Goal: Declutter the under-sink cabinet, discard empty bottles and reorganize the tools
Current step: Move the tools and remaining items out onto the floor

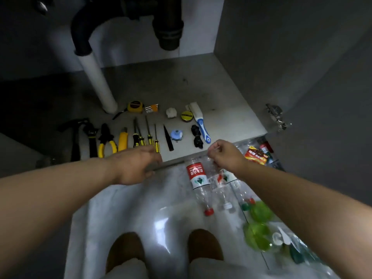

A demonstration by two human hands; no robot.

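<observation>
Two bare arms reached in from the near edge, over a wide sheet of clear plastic bag point(124, 214) spread across the near floor. Beyond it, lay open: under-sink cabinet floor point(221, 87), grey, with a white drain pipe point(96, 77) standing far left under black plumbing. Lined up in a neat row along the cabinet's near edge: hammer point(75, 137) at far left, then yellow-handled pliers point(106, 142), a yellow utility knife point(123, 139), screwdrivers point(149, 135), a blue-and-white brush point(201, 121) at right. Behind the row, sat near the pipe: yellow tape measure point(135, 106). Down on the floor at right, lay in a cluster: empty bottles point(198, 182), red-labelled one nearest the middle, caps pointing near; green ones nearer still at right. Left hand point(136, 166) hovered at the cabinet lip, just near of the screwdriver handles, fingers loosely curled, mostly hidden behind the knuckles, grip impossible to tell. Right hand point(225, 154) closed into a pinch over the bottle cluster, seemingly on a bit of clear plastic, though too blurred to name.
</observation>
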